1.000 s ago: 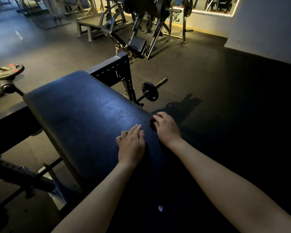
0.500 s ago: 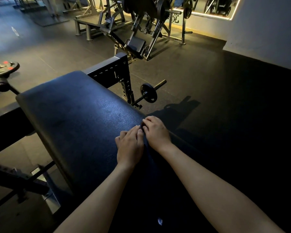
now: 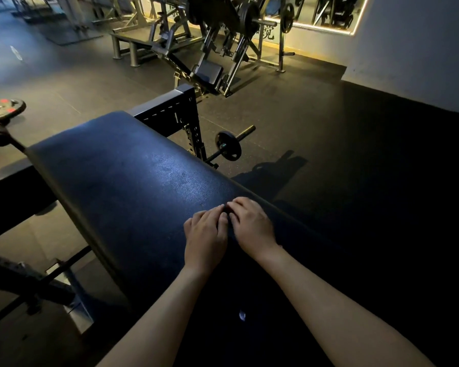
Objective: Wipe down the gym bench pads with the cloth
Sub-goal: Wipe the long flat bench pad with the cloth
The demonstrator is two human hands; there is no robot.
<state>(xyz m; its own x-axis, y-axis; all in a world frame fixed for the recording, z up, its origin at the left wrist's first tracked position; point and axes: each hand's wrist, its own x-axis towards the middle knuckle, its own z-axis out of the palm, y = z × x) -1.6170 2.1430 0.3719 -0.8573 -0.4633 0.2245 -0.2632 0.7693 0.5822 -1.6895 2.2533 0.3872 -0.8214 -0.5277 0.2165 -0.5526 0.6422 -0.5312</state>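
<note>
The dark blue, grained leather bench pad point(image 3: 133, 176) slopes away under both hands. The left hand point(image 3: 206, 238) and right hand point(image 3: 251, 226) lie side by side on the pad's near right part, next to its right edge. Their fingers are close together and bent, with the fingertips meeting. It is too dark to tell whether they hold a cloth. Just past the pad's far end stands a black perforated steel upright point(image 3: 186, 112). A small black weight plate on a bar point(image 3: 228, 149) lies right of the upright.
</note>
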